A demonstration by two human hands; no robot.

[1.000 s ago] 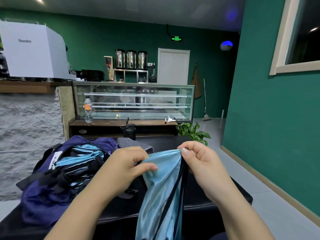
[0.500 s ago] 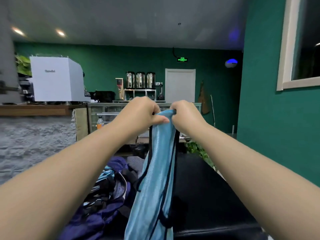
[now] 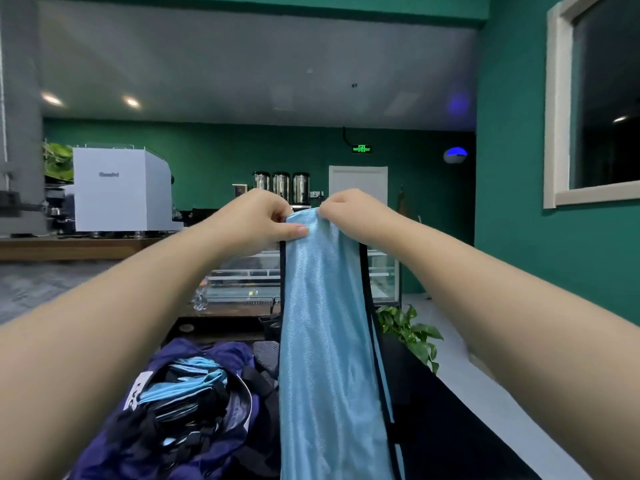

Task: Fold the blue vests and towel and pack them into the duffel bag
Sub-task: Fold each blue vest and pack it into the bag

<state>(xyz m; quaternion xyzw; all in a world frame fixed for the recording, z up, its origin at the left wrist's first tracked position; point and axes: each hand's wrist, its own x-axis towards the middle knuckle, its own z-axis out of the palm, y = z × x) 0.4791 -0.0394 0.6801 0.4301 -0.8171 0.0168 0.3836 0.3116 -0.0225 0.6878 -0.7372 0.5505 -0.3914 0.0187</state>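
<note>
At arm's length before the camera, a blue vest (image 3: pixel 329 341) is being held up by its top edge, pinched by the left hand (image 3: pixel 256 221) and right hand (image 3: pixel 349 211), having been raised higher than a second ago and hanging long, apparently being straightened for folding. Below left, on the dark table (image 3: pixel 460 427), the open duffel bag (image 3: pixel 228 441) is already being filled with folded blue vests (image 3: pixel 187 379).

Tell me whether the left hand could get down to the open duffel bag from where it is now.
Probably yes, but not freely: the left hand is pinching the top edge of the blue vest together with the right hand. The duffel bag lies open below on the left side, nothing between; it would need to release or carry the vest.
</note>
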